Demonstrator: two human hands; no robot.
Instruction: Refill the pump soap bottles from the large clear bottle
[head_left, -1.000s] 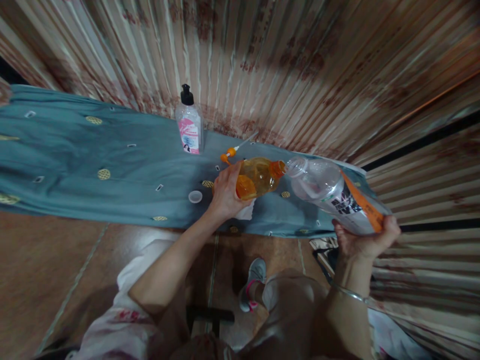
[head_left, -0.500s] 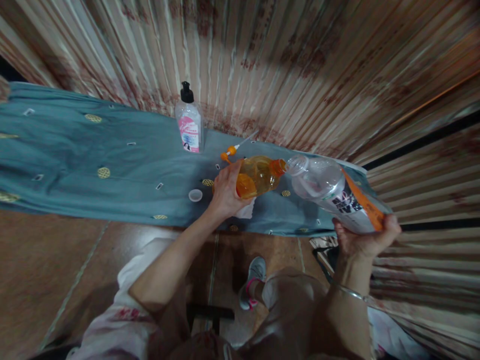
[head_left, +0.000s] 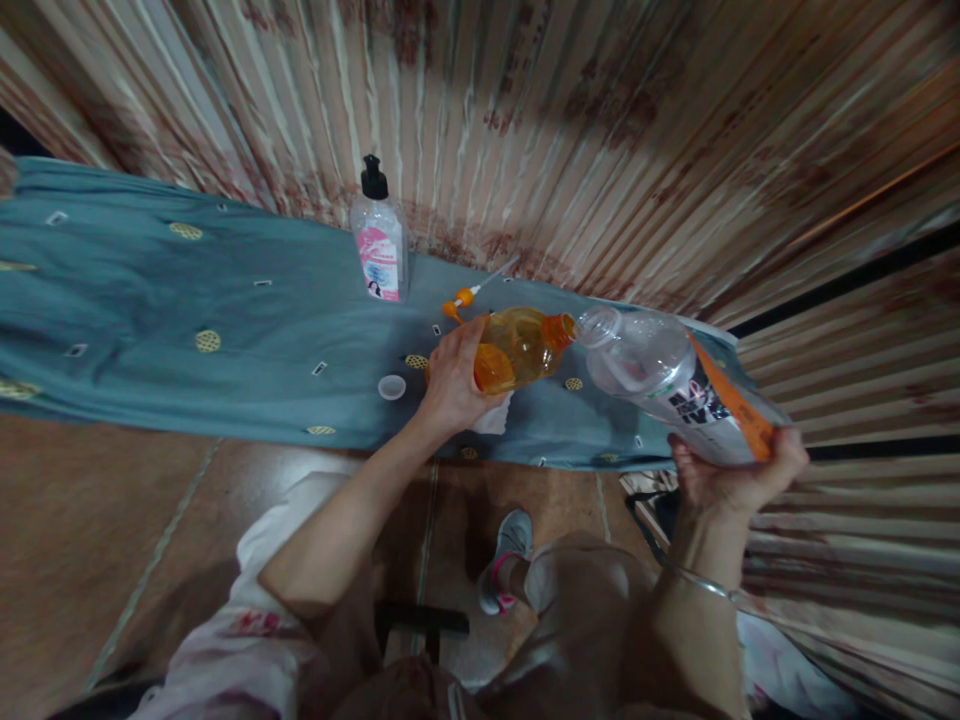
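Nearest the camera: the person's knees, a grey shoe [head_left: 512, 540] on the brown floor, and a bangle [head_left: 701, 583] on the right wrist.

Right hand [head_left: 739, 475]: closed under the base end of a large clear bottle [head_left: 660, 375] with a black, white and orange label. Bottle tilted, base high at right, open neck low at left. Some clear liquid sits inside near the neck.

Left hand [head_left: 452, 385]: wrapped around the lower part of a small orange bottle [head_left: 517, 350], held leaning with its orange neck up and to the right. Under the hand, a white cloth or tissue [head_left: 495, 418].

The two necks meet mouth to mouth above the blue-green cloth [head_left: 187, 310] that covers the table. Liquid appears to be passing from the clear bottle into the orange one, though no stream can be made out at this size.

Progress, as a judgement: both bottles are uncapped and lined up, so pouring is under way. The orange bottle already holds some amber liquid; the clear one is far from emptied. Left to do: finish filling, set both upright, recap.

On the cloth, left of the hand: a small white cap [head_left: 391, 386]. Just behind the orange bottle: an orange pump top with its thin tube [head_left: 469, 296]. Farther back, a pump dispenser [head_left: 380, 245] with a pink label stands upright near the striped curtain [head_left: 600, 130].
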